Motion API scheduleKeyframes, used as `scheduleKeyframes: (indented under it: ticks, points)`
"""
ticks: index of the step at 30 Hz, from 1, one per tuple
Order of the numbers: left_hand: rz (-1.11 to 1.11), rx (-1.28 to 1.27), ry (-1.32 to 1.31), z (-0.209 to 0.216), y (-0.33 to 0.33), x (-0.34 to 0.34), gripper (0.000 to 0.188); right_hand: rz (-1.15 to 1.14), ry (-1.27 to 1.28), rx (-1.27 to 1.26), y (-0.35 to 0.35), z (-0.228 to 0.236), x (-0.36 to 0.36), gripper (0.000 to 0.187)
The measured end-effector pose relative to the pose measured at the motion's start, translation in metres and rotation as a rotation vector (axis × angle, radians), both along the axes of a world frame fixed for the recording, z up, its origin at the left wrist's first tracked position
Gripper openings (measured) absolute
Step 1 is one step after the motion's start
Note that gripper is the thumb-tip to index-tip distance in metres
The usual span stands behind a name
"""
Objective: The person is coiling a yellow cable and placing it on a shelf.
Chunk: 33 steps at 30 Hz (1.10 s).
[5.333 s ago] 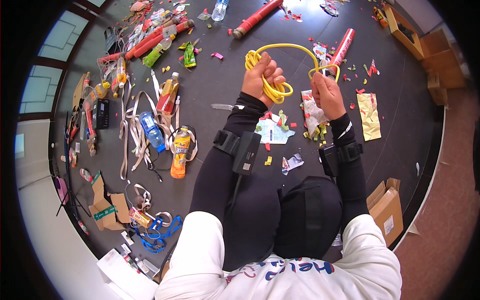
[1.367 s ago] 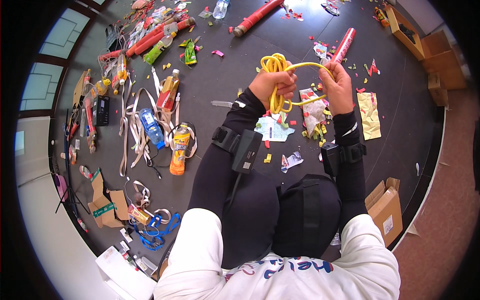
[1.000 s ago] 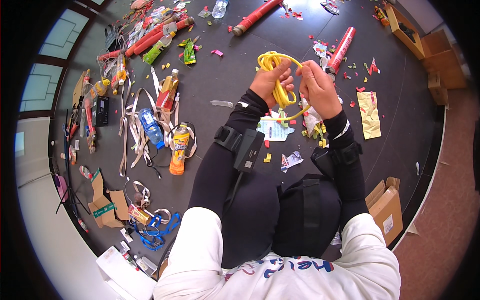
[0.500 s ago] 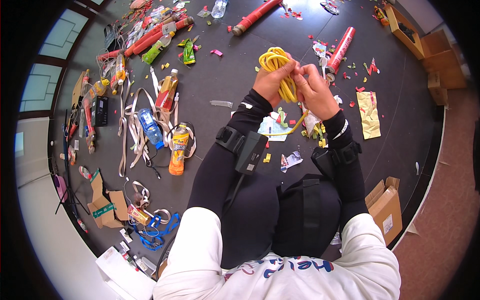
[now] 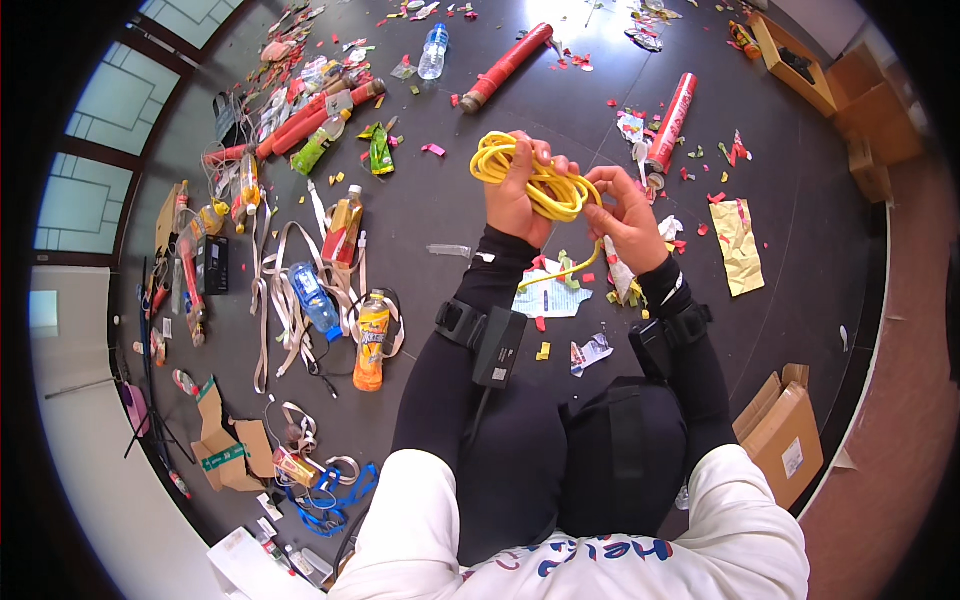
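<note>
A coiled yellow cable (image 5: 553, 190) is held up above the floor in front of me. My left hand (image 5: 517, 195) is closed around the left part of the coil, thumb over the loops. My right hand (image 5: 632, 215) pinches the cable at the right end of the coil, thumb against bent fingers. From there a loose tail hangs down and curves left over a printed paper sheet (image 5: 553, 298). The palms hide part of the loops. A box-shaped black device is strapped on each forearm.
Bottles, such as an orange drink bottle (image 5: 370, 342) and a blue one (image 5: 315, 300), lie on the left among pale straps (image 5: 262, 310). Red tubes (image 5: 672, 122) and paper scraps are scattered ahead. A cardboard box (image 5: 783, 435) stands at right, yellow crumpled paper (image 5: 738, 247) beyond it.
The coil has turned from upright to nearly sideways in my left hand, its loops now reaching left. My right hand has shifted slightly down. The view has tilted a little.
</note>
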<state>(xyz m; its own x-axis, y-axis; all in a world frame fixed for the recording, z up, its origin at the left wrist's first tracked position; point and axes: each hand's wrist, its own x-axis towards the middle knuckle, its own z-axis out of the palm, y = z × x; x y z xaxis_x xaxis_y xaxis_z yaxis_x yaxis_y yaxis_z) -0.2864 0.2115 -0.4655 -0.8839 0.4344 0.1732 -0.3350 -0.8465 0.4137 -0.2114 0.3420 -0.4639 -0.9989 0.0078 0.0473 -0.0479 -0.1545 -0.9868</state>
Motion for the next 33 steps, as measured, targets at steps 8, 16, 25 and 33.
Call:
scheduleKeyframes:
  ticks: [8,16,25,33]
  points:
    - [0.126,-0.087,-0.119,-0.004,0.000,0.001,0.013,0.019,0.135,0.188,-0.011,0.002,-0.002,0.029]
    - [0.079,-0.110,-0.127,0.003,-0.008,0.005,0.010,0.035,0.157,0.292,-0.020,-0.007,-0.003,0.033]
    - [0.050,-0.151,-0.153,0.009,-0.005,0.010,0.012,0.052,0.150,0.442,-0.011,-0.001,0.002,0.023]
    - [0.052,-0.140,-0.196,0.007,-0.003,0.008,0.012,0.060,0.086,0.373,-0.009,-0.002,0.001,0.022]
